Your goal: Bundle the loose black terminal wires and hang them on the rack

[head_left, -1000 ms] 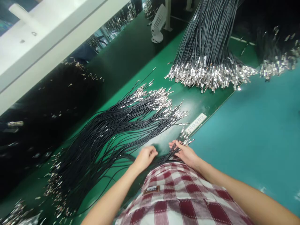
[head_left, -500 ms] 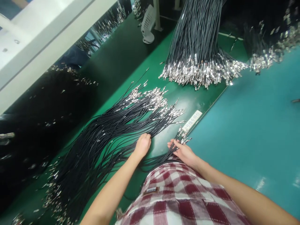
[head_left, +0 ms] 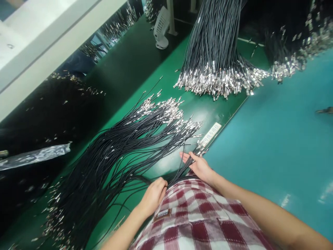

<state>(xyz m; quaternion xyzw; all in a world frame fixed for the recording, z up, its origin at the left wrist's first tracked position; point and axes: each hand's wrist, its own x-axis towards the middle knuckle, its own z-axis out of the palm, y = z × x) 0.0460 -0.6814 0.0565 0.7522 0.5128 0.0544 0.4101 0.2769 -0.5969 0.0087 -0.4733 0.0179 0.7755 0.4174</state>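
Note:
My right hand [head_left: 199, 167] cradles a small bunch of black cables [head_left: 187, 164] near its metal-tipped end. The thumb lies over the cables and the fingers stretch out beneath them. Lower down, close to the checked apron [head_left: 197, 208], my left hand [head_left: 155, 195] is closed around the same cables. Its fingertips are partly hidden, so how many strands it grips is unclear. Beyond both hands, a large spread of loose black cables [head_left: 104, 163] lies on the green table [head_left: 170, 163], silver connectors at both ends.
A thick cable bundle [head_left: 213, 41] with silver ends lies at the table's far end. A white label strip [head_left: 212, 133] is stuck by the table edge. A small white fan [head_left: 161, 29] stands further back. At upper left runs a pale shelf edge [head_left: 57, 45]. A clear plastic bag [head_left: 39, 156] lies left.
My left hand has moved down and toward the apron, from the loose cables to the held bunch. My right hand stays nearly in place with the bunch. A plastic bag has appeared at left.

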